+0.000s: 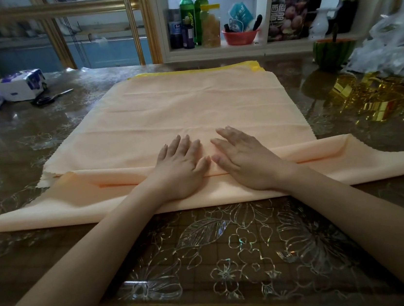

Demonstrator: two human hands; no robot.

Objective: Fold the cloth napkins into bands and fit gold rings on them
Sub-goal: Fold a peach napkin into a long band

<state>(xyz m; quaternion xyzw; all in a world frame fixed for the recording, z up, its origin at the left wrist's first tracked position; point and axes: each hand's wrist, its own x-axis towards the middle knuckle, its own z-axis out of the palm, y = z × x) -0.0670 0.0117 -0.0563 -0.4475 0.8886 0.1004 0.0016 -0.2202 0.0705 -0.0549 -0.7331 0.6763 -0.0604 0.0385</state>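
A peach cloth napkin [190,108] lies spread on the table, its near edge folded over into a wide band [87,200] that runs from left to right. My left hand [180,168] and my right hand [242,158] rest flat, side by side, palms down on the middle of that fold, fingers spread. Neither hand grips anything. A yellow napkin [254,66] peeks out under the far edge of the peach one. A heap of shiny gold rings [372,99] lies at the right of the table.
The table [220,247] has a glossy flower-patterned cover. Scissors [49,97] and tissue packs [22,84] sit at the far left. A halved watermelon [333,52] and crumpled clear plastic bags [395,37] are at the far right. Shelves with bottles [187,9] stand behind.
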